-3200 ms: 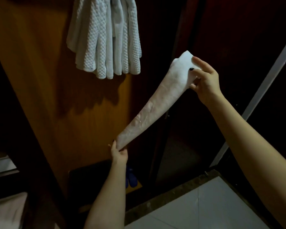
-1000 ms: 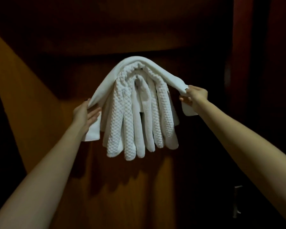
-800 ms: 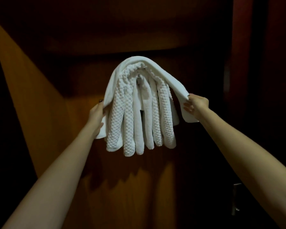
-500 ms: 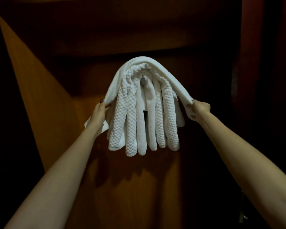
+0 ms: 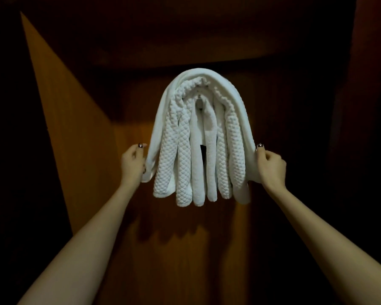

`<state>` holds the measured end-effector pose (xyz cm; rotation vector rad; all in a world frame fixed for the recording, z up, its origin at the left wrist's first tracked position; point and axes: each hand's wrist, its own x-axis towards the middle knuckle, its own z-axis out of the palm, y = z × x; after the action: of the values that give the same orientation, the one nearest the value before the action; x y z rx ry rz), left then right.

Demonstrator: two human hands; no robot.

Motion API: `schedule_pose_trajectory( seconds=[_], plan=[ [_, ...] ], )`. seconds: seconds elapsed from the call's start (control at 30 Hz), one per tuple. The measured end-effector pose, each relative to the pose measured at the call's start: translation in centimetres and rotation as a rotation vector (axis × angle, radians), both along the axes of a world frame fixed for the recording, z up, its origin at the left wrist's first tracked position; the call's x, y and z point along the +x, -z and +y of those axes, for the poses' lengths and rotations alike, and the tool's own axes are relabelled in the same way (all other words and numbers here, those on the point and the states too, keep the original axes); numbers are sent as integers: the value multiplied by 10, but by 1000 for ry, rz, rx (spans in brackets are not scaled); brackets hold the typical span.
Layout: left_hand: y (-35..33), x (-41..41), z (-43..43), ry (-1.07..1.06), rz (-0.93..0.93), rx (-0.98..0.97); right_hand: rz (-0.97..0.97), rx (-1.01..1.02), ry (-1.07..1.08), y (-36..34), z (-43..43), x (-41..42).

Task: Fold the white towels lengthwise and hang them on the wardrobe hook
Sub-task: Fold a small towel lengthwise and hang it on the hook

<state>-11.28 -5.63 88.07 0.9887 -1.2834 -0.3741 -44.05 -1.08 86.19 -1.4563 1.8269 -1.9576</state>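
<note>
Several folded white towels (image 5: 185, 164) with a waffle weave hang in a bunch from a small metal hook (image 5: 199, 102) on the wardrobe's wooden back panel. A smooth white towel (image 5: 209, 77) lies draped over the top of the bunch, its two ends hanging down either side. My left hand (image 5: 132, 165) grips the left end of that smooth towel. My right hand (image 5: 271, 167) grips its right end. Both ends hang close against the bunch.
The wooden wardrobe panel (image 5: 79, 137) is lit orange on the left and behind the towels. Dark wardrobe walls close in on both sides, and a dark shelf or top board (image 5: 185, 40) runs above the hook.
The smooth towel went from stretched between my hands in the air to draped over the hung bunch. Over the last second both hands pulled its ends down and inward.
</note>
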Motion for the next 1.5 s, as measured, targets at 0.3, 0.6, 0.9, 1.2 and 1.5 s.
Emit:
schedule_pose_trajectory(
  seconds=[0.3,0.6,0.9,1.2,1.5],
  plan=[
    [-97,-51,-1,-97,-205,-335,307,-411,-202,-103,-3,20],
    [-113,-55,-15,56,-154,-297,559,-370,-232,-153,-25,25],
    [-136,-64,-18,142,-132,-281,431,-269,-54,-160,-33,10],
    [-80,-60,-16,111,75,-321,339,-292,-394,-130,-24,19],
    [-45,-69,-8,262,23,-89,263,-224,-474,-119,-21,35]
  ],
)
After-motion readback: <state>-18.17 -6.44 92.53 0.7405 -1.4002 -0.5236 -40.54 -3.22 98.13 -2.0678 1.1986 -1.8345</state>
